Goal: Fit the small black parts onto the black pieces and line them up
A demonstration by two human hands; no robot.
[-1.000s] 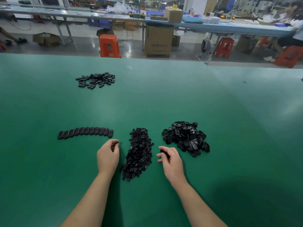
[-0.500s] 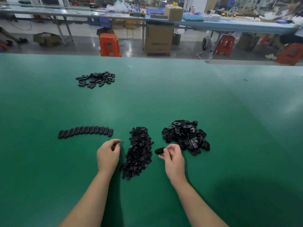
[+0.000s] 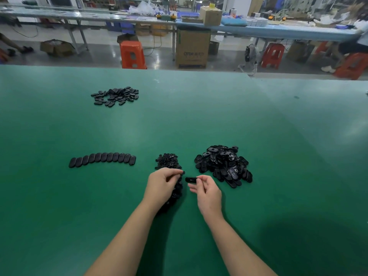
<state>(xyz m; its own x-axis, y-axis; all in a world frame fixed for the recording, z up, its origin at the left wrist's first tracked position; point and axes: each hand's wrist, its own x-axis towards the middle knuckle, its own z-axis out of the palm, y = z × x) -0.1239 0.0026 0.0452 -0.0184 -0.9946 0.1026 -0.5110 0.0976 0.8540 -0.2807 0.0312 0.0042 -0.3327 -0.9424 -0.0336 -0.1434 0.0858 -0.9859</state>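
Fingers of the right hand (image 3: 209, 193) pinch one black piece (image 3: 190, 179) by its end, open side up, presumably so a part can drop in. Left hand (image 3: 162, 185) curls over the heap of small parts (image 3: 169, 163); whether it holds one is hidden. Beyond the right hand lies the loose pile (image 3: 224, 166); left of both, the finished row (image 3: 102, 159).

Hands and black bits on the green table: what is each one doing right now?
Left hand: over the small-parts pile, fingertips pinched; what it holds is hidden.
Right hand: pinches one oval piece.
Small-parts pile: loose heap.
Piece pile: jumbled heap.
Row: lined up, overlapping.
Far pile: scattered, untouched.
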